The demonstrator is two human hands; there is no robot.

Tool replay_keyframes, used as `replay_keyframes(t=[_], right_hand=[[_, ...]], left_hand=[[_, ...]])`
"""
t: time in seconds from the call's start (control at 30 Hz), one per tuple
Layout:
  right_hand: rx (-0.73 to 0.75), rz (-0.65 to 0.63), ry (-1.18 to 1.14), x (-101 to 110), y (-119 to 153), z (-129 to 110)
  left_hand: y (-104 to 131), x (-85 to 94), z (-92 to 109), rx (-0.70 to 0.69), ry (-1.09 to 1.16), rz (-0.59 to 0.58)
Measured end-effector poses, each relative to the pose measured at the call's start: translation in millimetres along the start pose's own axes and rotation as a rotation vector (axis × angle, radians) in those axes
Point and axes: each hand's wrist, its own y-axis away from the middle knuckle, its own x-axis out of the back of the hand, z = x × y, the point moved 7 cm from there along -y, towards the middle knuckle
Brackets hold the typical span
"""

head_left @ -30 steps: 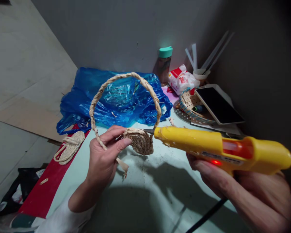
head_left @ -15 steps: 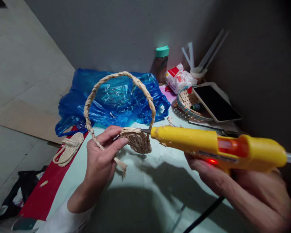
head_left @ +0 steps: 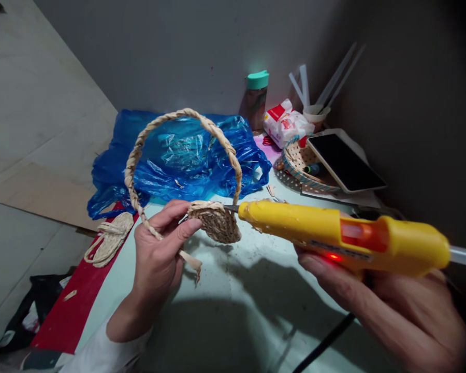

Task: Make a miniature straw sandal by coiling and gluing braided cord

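My left hand (head_left: 159, 243) pinches the edge of a small coiled straw piece (head_left: 217, 224) between thumb and fingers. A braided straw cord (head_left: 186, 113) arches up from this hand in a big loop and comes down behind the glue gun's tip. Its loose flat end (head_left: 190, 259) pokes out below my thumb. My right hand (head_left: 392, 305) is closed round a yellow glue gun (head_left: 295, 223) with a lit red light. The dark nozzle touches or nearly touches the upper edge of the coiled piece.
Behind are a blue plastic bag (head_left: 174, 150), a green-lidded jar (head_left: 257, 98) and a tissue pack (head_left: 285, 124). A tablet (head_left: 347, 158) leans on a woven basket (head_left: 291, 160) at the right. A straw bundle (head_left: 111, 238) lies on red material (head_left: 70, 300) at the left.
Both hands, the coiled piece and the glue gun have shifted slightly left in the picture. The cord loop has swung a little left. Both holds are the same.
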Motion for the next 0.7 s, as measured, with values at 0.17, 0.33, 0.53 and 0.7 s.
replay_keyframes(t=[0.17, 0.33, 0.53, 0.7], right_hand=[[0.039, 0.093, 0.125, 4.8, 5.0, 0.7], [0.003, 0.081, 0.087, 5.3, -0.7, -2.8], [0.012, 0.066, 0.063, 4.7, -2.6, -3.3], [-0.025, 0.079, 0.088, 2.2, 11.7, 6.1]], left_hand=[[1.0, 1.7, -1.1, 0.004, -0.009, 0.011], [0.3, 2.3, -1.7, 0.026, -0.035, 0.027], [0.7, 2.1, -0.6, 0.012, -0.047, 0.032], [-0.4, 2.8, -1.0, -0.007, -0.013, 0.041]])
